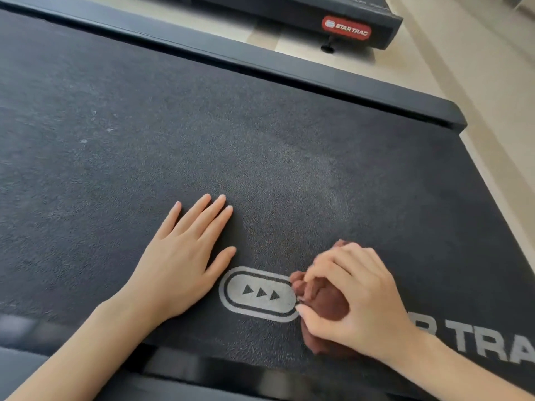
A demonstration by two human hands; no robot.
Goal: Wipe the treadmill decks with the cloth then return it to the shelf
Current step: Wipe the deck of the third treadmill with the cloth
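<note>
A dark textured treadmill deck (pixel 202 134) fills most of the view, dusty with pale smears near its middle. My left hand (pixel 182 256) lies flat on the belt with fingers spread, holding nothing. My right hand (pixel 356 296) is closed on a bunched brown cloth (pixel 321 299) pressed against the belt, just right of a grey oval logo with three arrows (pixel 260 293). Most of the cloth is hidden under that hand.
A black side rail (pixel 289 65) borders the belt's far edge, and another rail (pixel 202 369) runs along the near edge. A second treadmill (pixel 347 27) with a red Star Trac badge stands beyond a strip of pale wooden floor (pixel 405 59). Grey lettering (pixel 486 342) marks the belt at lower right.
</note>
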